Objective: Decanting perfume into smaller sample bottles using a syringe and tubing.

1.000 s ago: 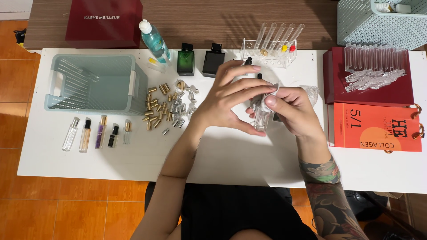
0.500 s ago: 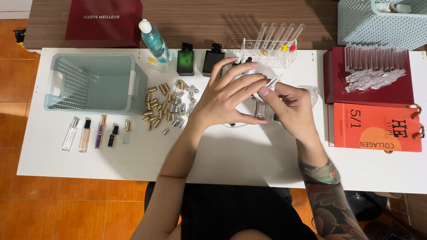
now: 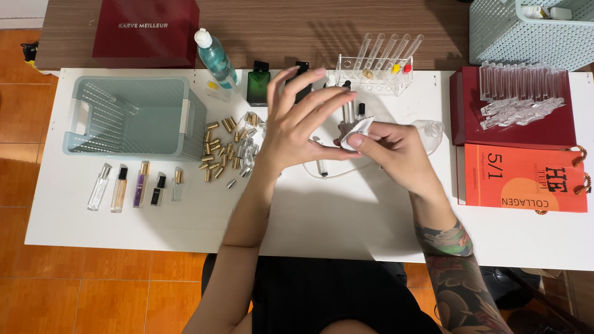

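My left hand (image 3: 297, 130) is raised over the middle of the white table (image 3: 322, 216) with its fingers spread and its thumb pointing right. My right hand (image 3: 396, 154) pinches a crumpled white tissue (image 3: 359, 128) and presses it against the left hand's fingertips. The small clear bottle from the earlier frames is hidden where hands and tissue meet; I cannot tell whether the left hand holds it. A small clear tube with a thin hose (image 3: 322, 167) lies on the table under the hands.
A pale green basket (image 3: 133, 114) stands at the left, with gold and silver caps (image 3: 226, 151) beside it and small bottles (image 3: 133, 185) below. Behind the hands are a green bottle (image 3: 258, 83) and a test-tube rack (image 3: 374, 65). At the right, clear vials (image 3: 520, 93) top a dark red box, above an orange booklet (image 3: 523, 176).
Both hands have moved left and up. The left fingers have opened out wider. The clear bottle between the hands is no longer visible, and the small tube on the table has come into view.
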